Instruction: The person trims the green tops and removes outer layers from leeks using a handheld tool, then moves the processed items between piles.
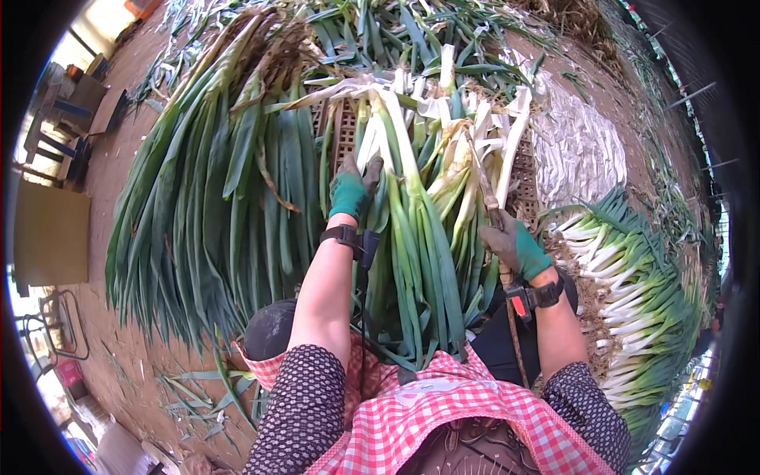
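My left hand (354,190), in a green and grey glove, is closed round a long green onion (369,144) whose white part shows between thumb and fingers. Its lower part is hidden by the hand. My right hand (514,247), gloved alike, is wrapped round a thin brownish wand (485,184) that slants up and to the left, with a thin tail (517,344) running down toward my lap. Between my hands lie several green onions (412,190), white ends away from me and leaves toward my apron. A brown slatted crate (346,131) shows under them.
A big pile of unpeeled green onions (214,182) spreads on the left. Rows of white-stemmed green onions (633,293) lie at the right, beside a crumpled whitish sheet (578,146). Loose leaves (427,36) cover the far side. A tan box (51,235) and a metal-framed chair (63,324) stand far left.
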